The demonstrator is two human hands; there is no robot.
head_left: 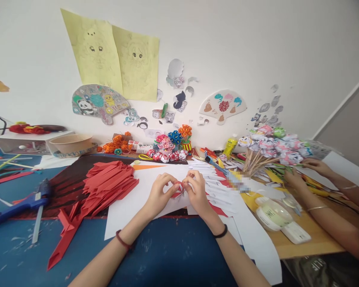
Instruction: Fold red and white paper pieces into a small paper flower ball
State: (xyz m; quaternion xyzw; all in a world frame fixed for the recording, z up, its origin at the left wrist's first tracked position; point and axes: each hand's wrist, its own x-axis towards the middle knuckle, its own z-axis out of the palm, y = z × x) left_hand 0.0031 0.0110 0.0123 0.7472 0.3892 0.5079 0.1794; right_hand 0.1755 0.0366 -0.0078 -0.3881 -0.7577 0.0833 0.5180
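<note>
Between my two hands is a small folded red and white paper piece [178, 191], raised over a sheet of white paper [122, 217]. My left hand [164, 193] pinches its left side with thumb and fingertips. On the other side, my right hand [197, 194] is closed on it in the same way, so the fingers partly hide its shape. To the left lies a heap of folded red paper strips [109, 185]. Rows of folded white paper strips [218, 191] lie just right of my right hand.
A blue glue gun [30, 205] rests at the left, near a tan bowl [71, 144]. Paper flowers on sticks [266, 147] stand at the right. Beside them another person's hands [296, 177] work above a clear bottle [273, 215]. Small paper flowers [167, 147] line the wall.
</note>
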